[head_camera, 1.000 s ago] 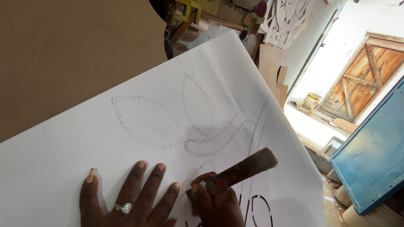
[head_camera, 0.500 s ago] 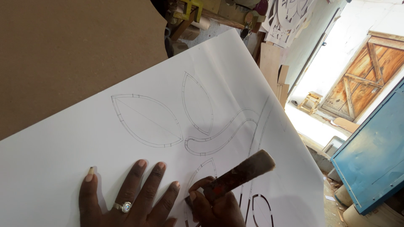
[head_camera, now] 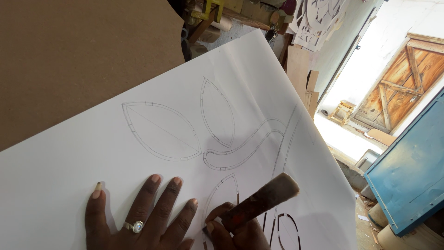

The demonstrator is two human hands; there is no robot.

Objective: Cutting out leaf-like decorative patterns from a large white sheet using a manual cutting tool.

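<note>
Brown board (head_camera: 69, 60) underneath, big white sheet (head_camera: 240, 92) lying on it and overhanging the board's right edge. Leaf-and-stem pattern (head_camera: 162, 132) pencilled across the sheet's middle; a few slots (head_camera: 286, 234) already cut through near its bottom edge.

Left hand (head_camera: 138, 217) flat on the sheet at the bottom edge, fingers released and spread, ring on one finger, pinning the paper just left of the cut.

Right hand (head_camera: 236, 229) clenched round a knife (head_camera: 261, 201) with a worn wooden handle, handle angled up-right. Blade tip is hidden by the fingers, so can't tell exact contact; it sits at the small leaf outline (head_camera: 224, 192) near the bottom edge, just beside the left fingertips.

My take on doing this cut well: keep the pinning hand close but off the line, follow between the double pencil lines, leave the ticked bridges intact, short strokes on the curve, turn the sheet rather than the wrist.
</note>
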